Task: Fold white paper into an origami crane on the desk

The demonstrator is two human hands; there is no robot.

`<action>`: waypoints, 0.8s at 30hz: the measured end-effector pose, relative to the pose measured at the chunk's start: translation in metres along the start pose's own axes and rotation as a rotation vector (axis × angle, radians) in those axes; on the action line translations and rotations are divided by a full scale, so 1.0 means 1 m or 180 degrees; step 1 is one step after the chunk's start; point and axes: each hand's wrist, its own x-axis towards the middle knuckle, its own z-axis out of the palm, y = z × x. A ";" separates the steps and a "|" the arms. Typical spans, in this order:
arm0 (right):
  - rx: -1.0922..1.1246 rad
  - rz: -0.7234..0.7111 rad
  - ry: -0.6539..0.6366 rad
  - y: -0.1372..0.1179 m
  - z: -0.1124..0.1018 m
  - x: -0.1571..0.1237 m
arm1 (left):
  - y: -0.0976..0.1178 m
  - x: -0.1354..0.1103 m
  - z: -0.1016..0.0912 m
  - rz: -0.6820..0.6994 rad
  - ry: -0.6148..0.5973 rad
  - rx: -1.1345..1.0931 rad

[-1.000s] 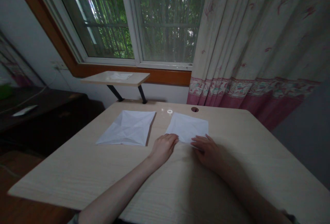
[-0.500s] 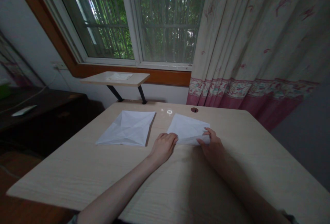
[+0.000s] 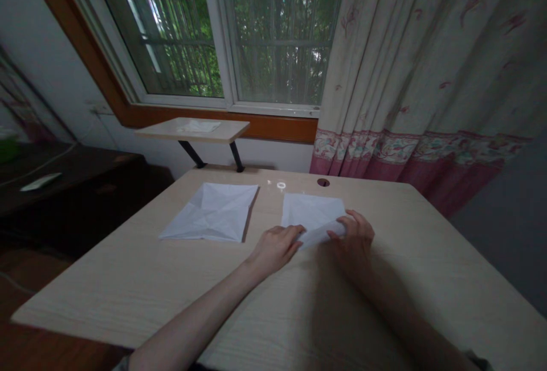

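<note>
A sheet of white paper [image 3: 311,209] lies on the desk, its near edge turned up in a fold. My left hand [image 3: 280,247] is closed on the left end of that folded edge. At the right end, my right hand [image 3: 354,235] pinches the fold between thumb and fingers. To the left lies a second white sheet [image 3: 213,211], creased and roughly square, apart from both hands.
The pale wooden desk [image 3: 179,291] carries a small raised shelf [image 3: 158,130] with a white tissue-like piece [image 3: 199,126] on it. A round cable hole [image 3: 323,182] sits near the back edge. Behind are a window [image 3: 277,35] and a patterned curtain [image 3: 410,74].
The paper between my hands has turned slightly, and its folded edge now slants up to the right. My left hand has shifted right and a little nearer. The other sheet stays put.
</note>
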 end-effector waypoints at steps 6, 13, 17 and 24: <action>-0.0282 -0.0136 -0.0487 0.012 0.006 -0.008 | 0.001 -0.002 0.000 0.0112 -0.0044 -0.0248; 0.0031 0.0142 -0.0924 0.007 0.007 -0.011 | 0.005 -0.002 -0.001 -0.0023 -0.0177 -0.0695; 0.0330 0.0184 -0.1154 0.007 0.006 -0.013 | 0.005 -0.004 -0.001 -0.0041 -0.0259 -0.1032; 0.0564 0.0216 -0.1306 0.007 0.006 -0.013 | 0.009 -0.004 0.002 -0.0055 -0.0422 -0.1379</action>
